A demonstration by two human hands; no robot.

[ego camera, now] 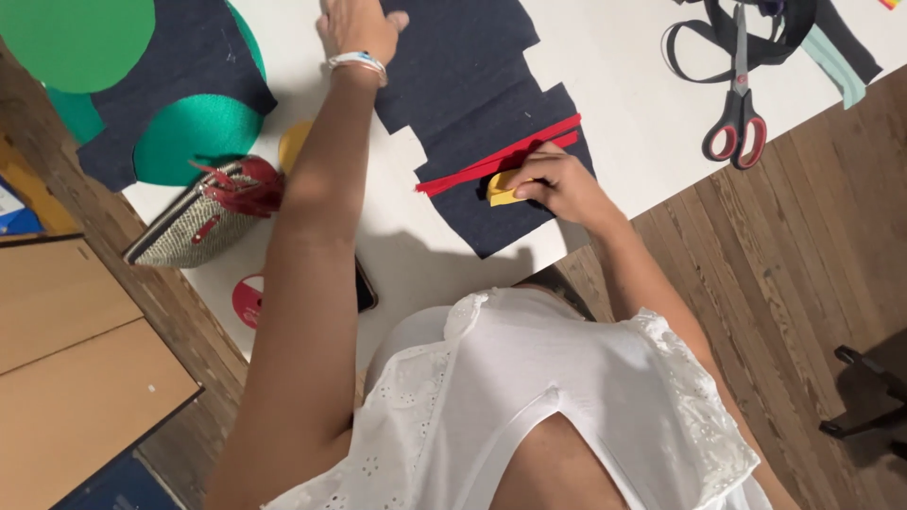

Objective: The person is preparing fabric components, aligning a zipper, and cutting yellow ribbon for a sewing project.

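A dark navy fabric piece [472,85] with a stepped outline lies flat on the white table [624,85]. Across its lower part runs a thin red strip [501,156]. My right hand [557,184] is closed around a small yellow piece of chalk [503,189], its tip on the fabric just below the red strip. My left hand [354,28] rests flat on the fabric's upper left edge, fingers spread, with a bracelet on the wrist.
Red-handled scissors [737,104] and dark straps [746,38] lie at the table's right. At the left are green circles [184,137], more navy fabric [179,66], a woven pouch with red tassel [203,217], a red disc [248,300] and a dark phone [366,288]. Wooden floor surrounds.
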